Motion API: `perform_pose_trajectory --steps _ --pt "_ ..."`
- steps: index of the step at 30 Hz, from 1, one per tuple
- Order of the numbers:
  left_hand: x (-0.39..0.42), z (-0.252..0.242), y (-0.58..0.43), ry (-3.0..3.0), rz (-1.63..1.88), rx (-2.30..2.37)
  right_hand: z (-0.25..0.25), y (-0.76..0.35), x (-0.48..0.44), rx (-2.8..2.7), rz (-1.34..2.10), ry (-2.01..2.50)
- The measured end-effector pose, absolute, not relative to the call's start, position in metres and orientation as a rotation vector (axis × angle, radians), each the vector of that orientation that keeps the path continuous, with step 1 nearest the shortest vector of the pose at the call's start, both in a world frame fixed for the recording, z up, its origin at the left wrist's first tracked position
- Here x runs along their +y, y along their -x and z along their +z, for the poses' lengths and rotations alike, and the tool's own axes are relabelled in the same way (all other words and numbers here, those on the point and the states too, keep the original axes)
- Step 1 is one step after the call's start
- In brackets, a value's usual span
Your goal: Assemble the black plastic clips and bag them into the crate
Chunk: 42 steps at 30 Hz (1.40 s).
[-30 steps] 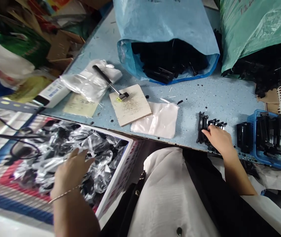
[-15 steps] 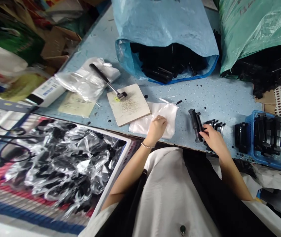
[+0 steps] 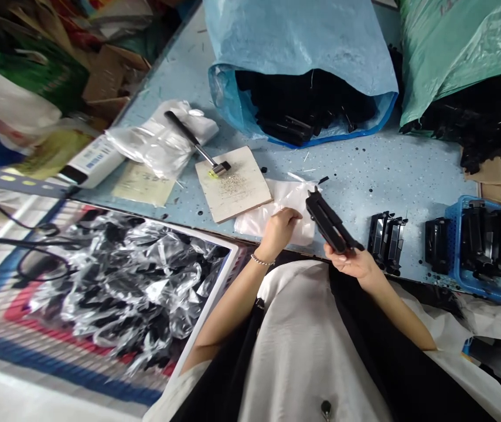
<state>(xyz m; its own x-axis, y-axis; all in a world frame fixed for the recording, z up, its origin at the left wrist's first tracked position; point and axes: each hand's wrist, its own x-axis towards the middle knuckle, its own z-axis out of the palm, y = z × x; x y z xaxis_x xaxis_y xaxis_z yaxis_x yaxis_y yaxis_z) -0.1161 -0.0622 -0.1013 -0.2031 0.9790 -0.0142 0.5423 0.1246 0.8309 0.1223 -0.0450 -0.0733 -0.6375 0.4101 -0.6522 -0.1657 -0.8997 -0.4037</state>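
My right hand [image 3: 350, 261] grips the lower end of a long black plastic part [image 3: 330, 220], which is raised off the table and tilted. My left hand [image 3: 280, 230] lies over a stack of thin clear plastic bags [image 3: 254, 221] at the table's front edge. Its fingers are curled and pinched together at the top bag, though the fingertips are partly hidden. To the right of my right hand, more black plastic parts [image 3: 386, 241] stand side by side on the blue speckled table [image 3: 347, 161].
A small hammer [image 3: 197, 143] rests on a square board [image 3: 236, 186]. Black parts fill a large blue bag [image 3: 298, 41], a green bag [image 3: 465, 53] and a blue basket [image 3: 456, 258]. Bagged black parts fill a crate [image 3: 231, 258] at lower left.
My right hand has picked up the black plastic part from the table and brought it left, close to the bags. The left hand stays at the bags. The view has shifted slightly.
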Motion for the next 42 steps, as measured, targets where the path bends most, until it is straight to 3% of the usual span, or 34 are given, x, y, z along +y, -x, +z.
perform_pose_trajectory --steps 10,15,21,30,37,42 --pt "-0.071 -0.089 0.137 -1.790 0.962 1.886 -0.097 -0.124 -0.053 -0.156 2.721 0.902" --pt "-0.086 -0.077 0.125 -1.749 1.053 1.732 -0.104 -0.101 -0.046 -0.226 2.727 1.013" --pt "-0.107 -0.068 0.104 -1.247 1.265 1.088 -0.078 -0.097 -0.044 -0.591 2.417 1.000" --pt "-0.105 -0.054 0.100 -0.614 1.413 0.877 -0.076 -0.113 -0.041 -0.304 2.609 0.685" --pt "-0.103 -0.059 0.097 -0.708 1.449 0.888 -0.080 -0.112 -0.047 -0.394 2.614 0.637" --pt "-0.114 -0.043 0.094 -1.405 1.335 1.011 -0.075 -0.101 -0.049 -0.644 2.440 0.906"
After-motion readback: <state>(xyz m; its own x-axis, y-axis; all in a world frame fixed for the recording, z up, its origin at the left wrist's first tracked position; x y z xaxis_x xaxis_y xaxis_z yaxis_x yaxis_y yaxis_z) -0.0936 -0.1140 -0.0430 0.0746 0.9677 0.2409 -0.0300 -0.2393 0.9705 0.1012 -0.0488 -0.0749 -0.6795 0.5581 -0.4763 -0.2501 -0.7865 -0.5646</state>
